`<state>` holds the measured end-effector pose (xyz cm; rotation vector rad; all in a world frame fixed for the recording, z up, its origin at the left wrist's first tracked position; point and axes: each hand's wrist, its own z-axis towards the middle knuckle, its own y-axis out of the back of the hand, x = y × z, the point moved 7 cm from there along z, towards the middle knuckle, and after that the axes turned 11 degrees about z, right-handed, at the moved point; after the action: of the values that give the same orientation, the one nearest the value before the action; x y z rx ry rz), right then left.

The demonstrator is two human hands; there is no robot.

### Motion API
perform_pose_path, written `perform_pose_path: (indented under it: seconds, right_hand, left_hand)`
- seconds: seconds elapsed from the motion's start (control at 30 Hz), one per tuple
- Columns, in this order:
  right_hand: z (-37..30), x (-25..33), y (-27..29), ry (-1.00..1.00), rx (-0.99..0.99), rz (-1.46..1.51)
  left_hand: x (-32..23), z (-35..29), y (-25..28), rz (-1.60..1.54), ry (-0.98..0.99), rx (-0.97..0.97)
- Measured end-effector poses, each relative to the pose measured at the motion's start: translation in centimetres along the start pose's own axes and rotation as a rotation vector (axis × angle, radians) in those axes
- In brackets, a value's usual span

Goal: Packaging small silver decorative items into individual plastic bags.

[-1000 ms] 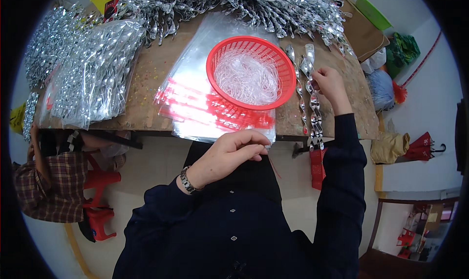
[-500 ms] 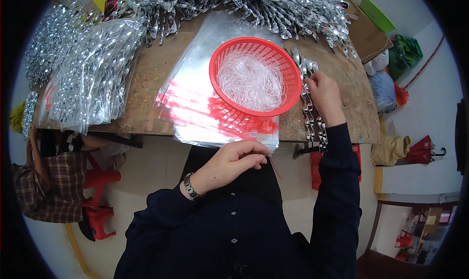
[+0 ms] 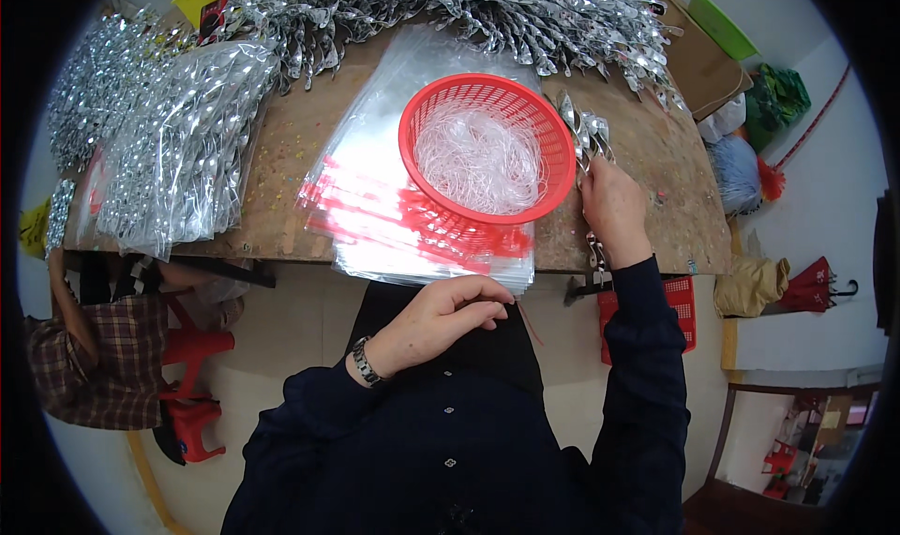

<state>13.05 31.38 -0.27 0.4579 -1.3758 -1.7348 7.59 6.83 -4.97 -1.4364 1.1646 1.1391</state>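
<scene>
My right hand (image 3: 616, 207) is closed around twisted silver foil strips (image 3: 587, 130) at the table's right side. Their upper ends stick out beyond my fingers, and a short length shows below the hand near the edge; the grip itself is partly hidden. My left hand (image 3: 441, 319), with a metal watch (image 3: 365, 361) on its wrist, rests at the front edge of a stack of clear plastic bags (image 3: 375, 150). Its fingers are loosely bent, with nothing visible in them. A thin red strand (image 3: 532, 324) hangs beside its fingertips. On the bags stands a red basket (image 3: 409, 155) of clear thread (image 3: 480, 158).
Silver foil garlands (image 3: 469, 10) cover the far side of the table (image 3: 300, 141). A filled clear bag (image 3: 183, 150) lies at the left. Beyond it sits another person in a plaid garment (image 3: 112, 366). A red crate (image 3: 680, 315) stands under the table's right side.
My right hand has moved toward me along the foil strips, and its fingers have closed further round them. Less of their lower length shows now. My left hand has stayed in place.
</scene>
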Motion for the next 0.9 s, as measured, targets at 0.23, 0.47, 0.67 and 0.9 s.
perform_pose_path:
  seconds: [0.23, 0.47, 0.67, 0.9]
  right_hand:
    - [-0.7, -0.2, 0.8, 0.064, -0.084, 0.025]
    - [0.0, 1.0, 0.0, 0.087, -0.083, -0.011]
    - [0.4, 1.2, -0.5, 0.043, -0.021, 0.000]
    - [-0.5, 0.7, 0.1, -0.010, 0.011, -0.060]
  left_hand:
    - [-0.4, -0.1, 0.5, -0.006, 0.000, -0.017]
    - [-0.9, -0.4, 0.8, 0.014, -0.005, -0.029]
    - [-2.3, -1.2, 2.1, 0.002, -0.027, -0.077]
    - [-6.2, -2.9, 7.4, 0.168, -0.093, -0.305]
